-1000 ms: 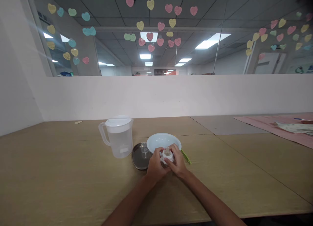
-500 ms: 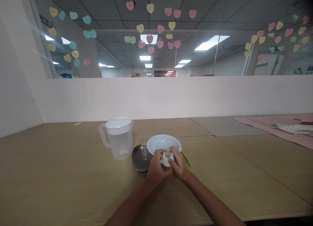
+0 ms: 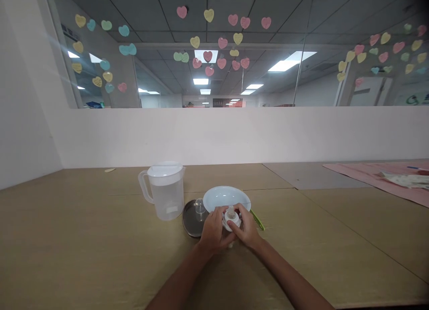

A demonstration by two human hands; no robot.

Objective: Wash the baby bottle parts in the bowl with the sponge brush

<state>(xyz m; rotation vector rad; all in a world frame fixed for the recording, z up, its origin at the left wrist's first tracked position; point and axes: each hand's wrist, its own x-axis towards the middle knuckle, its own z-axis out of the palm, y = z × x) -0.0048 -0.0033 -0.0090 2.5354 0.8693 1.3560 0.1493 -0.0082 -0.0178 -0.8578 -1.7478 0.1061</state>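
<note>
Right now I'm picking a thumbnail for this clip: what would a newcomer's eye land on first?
Probably the pastel paper hearts stuck across the glass partition above the white wall. Next, low in the middle, the left hand and right hand grip a small white baby-bottle top with a teat before a pale blue round bowl. A translucent lidded plastic jug stands left.

Pale blue bowl [image 3: 221,197], green-handled tool [image 3: 258,220]

The bottle cap [image 3: 231,218] has turned slightly (between both hands) since earlier.
</note>
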